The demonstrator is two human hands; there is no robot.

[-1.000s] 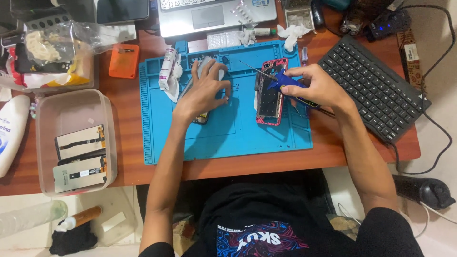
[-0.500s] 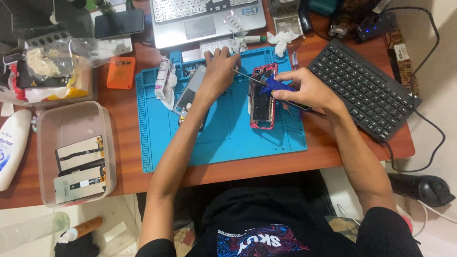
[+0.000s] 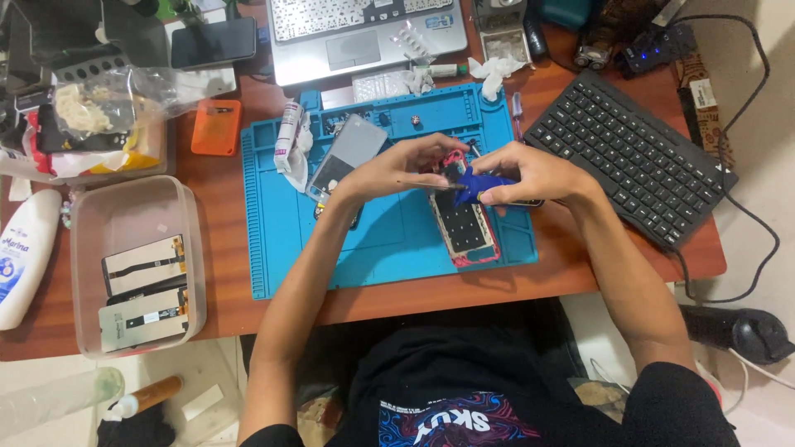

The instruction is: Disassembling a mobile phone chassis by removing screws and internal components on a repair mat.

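An opened phone in a red frame [image 3: 465, 230] lies on the blue work mat [image 3: 389, 248], its inside facing up. Just above its top end my right hand [image 3: 530, 172] grips a blue-handled tool [image 3: 479, 187]. The tool's thin metal shaft points left. My left hand [image 3: 404, 165] reaches in from the left, and its fingertips pinch the end of that shaft. Both hands nearly touch over the phone's upper part, hiding it. A grey phone panel [image 3: 349, 151] lies tilted on the mat behind my left wrist.
A black keyboard [image 3: 633, 157] lies to the right and a laptop [image 3: 364, 33] at the back. On the left stands a clear tub [image 3: 91, 223] holding two screen parts, with a white bottle [image 3: 25, 257] beside it. An orange case [image 3: 215, 126] and cluttered bags sit at the back left.
My left hand has come down from the mat's upper edge to meet my right hand over the phone. The tool now lies level between both hands.
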